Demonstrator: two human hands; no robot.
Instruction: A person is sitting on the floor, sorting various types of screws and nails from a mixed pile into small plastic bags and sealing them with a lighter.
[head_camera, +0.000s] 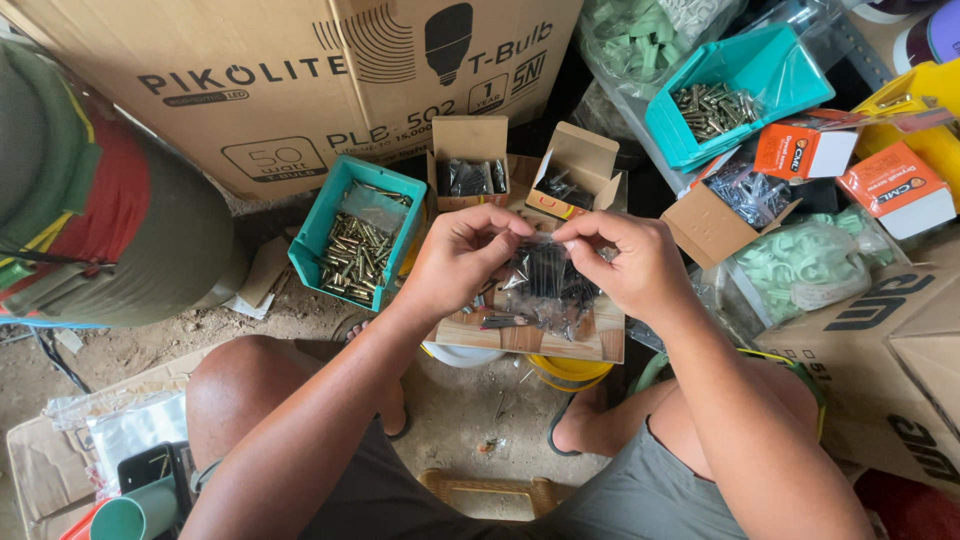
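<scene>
Pinching a clear bag (545, 285) of dark screws between both hands.
The bag's top is held by the left hand (462, 262) and right hand (625, 265), above a wooden board (590, 340), near a teal bin (318, 230).

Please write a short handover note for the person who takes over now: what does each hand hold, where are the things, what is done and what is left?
Left hand: pinches the left top edge of a small clear plastic bag of black screws.
Right hand: pinches the right top edge of the same bag, held over a wooden board.
Things: two open small cardboard boxes of black screws stand behind the hands; a teal bin of brass-coloured screws stands to the left.
Done: the bag is filled with screws.
Left: the bag top looks not yet closed, though I cannot tell for certain.
</scene>
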